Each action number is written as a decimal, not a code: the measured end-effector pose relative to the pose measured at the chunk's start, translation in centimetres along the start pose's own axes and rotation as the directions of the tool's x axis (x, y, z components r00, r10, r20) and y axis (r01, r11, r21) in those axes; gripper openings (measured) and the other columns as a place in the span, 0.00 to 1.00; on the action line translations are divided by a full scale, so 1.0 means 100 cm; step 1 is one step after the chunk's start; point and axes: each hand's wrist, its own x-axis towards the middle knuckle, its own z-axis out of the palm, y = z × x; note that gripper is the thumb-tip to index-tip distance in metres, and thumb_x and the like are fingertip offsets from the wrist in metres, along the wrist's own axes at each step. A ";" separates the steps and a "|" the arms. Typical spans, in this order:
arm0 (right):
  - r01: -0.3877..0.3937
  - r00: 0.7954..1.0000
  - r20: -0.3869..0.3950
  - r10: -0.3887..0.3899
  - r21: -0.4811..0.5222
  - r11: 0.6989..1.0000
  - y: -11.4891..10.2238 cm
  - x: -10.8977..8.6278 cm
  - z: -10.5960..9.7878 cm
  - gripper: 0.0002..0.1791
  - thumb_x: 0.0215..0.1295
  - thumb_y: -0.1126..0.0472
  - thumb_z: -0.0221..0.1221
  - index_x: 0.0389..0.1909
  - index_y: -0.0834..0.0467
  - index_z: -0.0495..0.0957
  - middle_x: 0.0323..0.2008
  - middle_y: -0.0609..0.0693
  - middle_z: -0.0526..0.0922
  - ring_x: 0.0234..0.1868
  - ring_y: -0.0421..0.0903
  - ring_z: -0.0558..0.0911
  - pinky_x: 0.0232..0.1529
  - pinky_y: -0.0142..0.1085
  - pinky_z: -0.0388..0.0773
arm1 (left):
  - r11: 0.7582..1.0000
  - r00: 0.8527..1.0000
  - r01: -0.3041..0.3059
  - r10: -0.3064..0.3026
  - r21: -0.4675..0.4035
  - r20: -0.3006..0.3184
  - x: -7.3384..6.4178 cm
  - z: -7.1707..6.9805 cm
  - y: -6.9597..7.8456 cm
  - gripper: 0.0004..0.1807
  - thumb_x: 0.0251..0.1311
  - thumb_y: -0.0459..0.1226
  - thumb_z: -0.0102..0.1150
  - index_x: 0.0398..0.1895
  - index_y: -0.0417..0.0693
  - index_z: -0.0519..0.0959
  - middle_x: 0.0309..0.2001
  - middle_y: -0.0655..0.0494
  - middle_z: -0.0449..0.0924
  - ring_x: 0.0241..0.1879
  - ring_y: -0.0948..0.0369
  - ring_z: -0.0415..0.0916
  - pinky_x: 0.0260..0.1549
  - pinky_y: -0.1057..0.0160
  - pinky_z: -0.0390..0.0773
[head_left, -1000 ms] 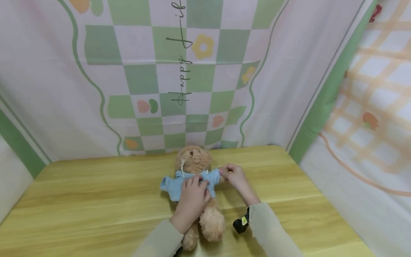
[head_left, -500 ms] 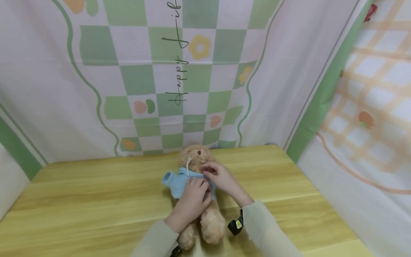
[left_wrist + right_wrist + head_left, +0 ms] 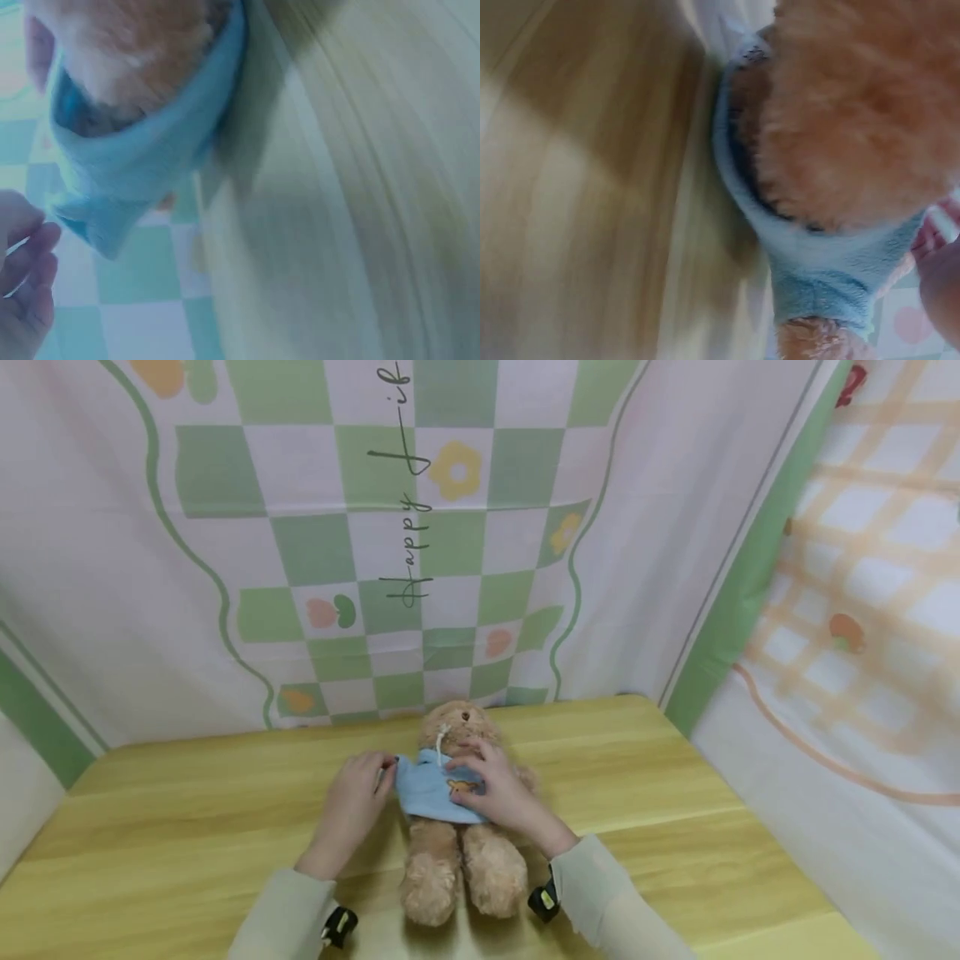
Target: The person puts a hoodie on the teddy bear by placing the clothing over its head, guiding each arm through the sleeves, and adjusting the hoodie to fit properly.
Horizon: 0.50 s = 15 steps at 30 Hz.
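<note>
A light-brown teddy bear (image 3: 491, 864) lies on its back on the table, wearing a blue hoodie (image 3: 431, 802) with a white drawstring at the neck and a small printed figure on the chest. My left hand (image 3: 351, 810) pinches the hoodie's sleeve end on the left. In the left wrist view that sleeve (image 3: 109, 225) looks flat, with no paw showing. My right hand (image 3: 502, 789) rests on the hoodie's chest with fingers spread. At the other sleeve, a furry paw (image 3: 817, 341) pokes out of the cuff in the right wrist view.
The wood-grain table (image 3: 187, 827) ends at a green-and-white checked cloth (image 3: 450, 560) hanging behind. An orange-checked cloth (image 3: 862, 568) hangs on the right. Each wrist carries a small black camera (image 3: 545, 900).
My left hand has gone from the bear's chest to the left sleeve end. The right hand has let go of the right sleeve and moved left onto the chest.
</note>
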 end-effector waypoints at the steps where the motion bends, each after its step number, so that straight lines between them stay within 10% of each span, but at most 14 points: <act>1: 0.039 0.999 0.023 -0.038 -0.018 0.999 0.000 0.000 0.000 0.18 0.60 0.61 0.64 0.52 0.56 0.78 0.64 0.58 0.68 0.63 0.59 0.69 0.57 0.52 0.73 | 1.000 1.000 0.008 -0.008 0.017 0.020 -0.001 0.000 -0.004 0.03 0.61 0.30 0.59 0.35 0.38 0.80 0.34 0.48 0.83 0.35 0.52 0.79 0.36 0.56 0.80; 7: 0.196 0.968 0.173 -0.179 -0.086 0.977 -0.003 0.001 0.000 0.20 0.70 0.67 0.49 0.60 0.56 0.74 0.61 0.54 0.76 0.65 0.54 0.72 0.62 0.48 0.72 | 0.999 0.991 0.040 -0.038 -0.019 0.125 -0.004 0.008 -0.014 0.09 0.66 0.32 0.53 0.43 0.37 0.80 0.41 0.44 0.84 0.40 0.49 0.80 0.42 0.52 0.78; 15: 0.091 0.982 0.166 -0.091 0.007 0.996 -0.002 0.001 0.002 0.21 0.67 0.55 0.57 0.60 0.54 0.75 0.55 0.51 0.78 0.53 0.47 0.79 0.52 0.38 0.77 | 0.989 0.968 0.109 -0.082 -0.103 0.236 -0.002 0.009 -0.014 0.09 0.68 0.35 0.51 0.41 0.41 0.81 0.41 0.48 0.83 0.41 0.52 0.78 0.42 0.53 0.77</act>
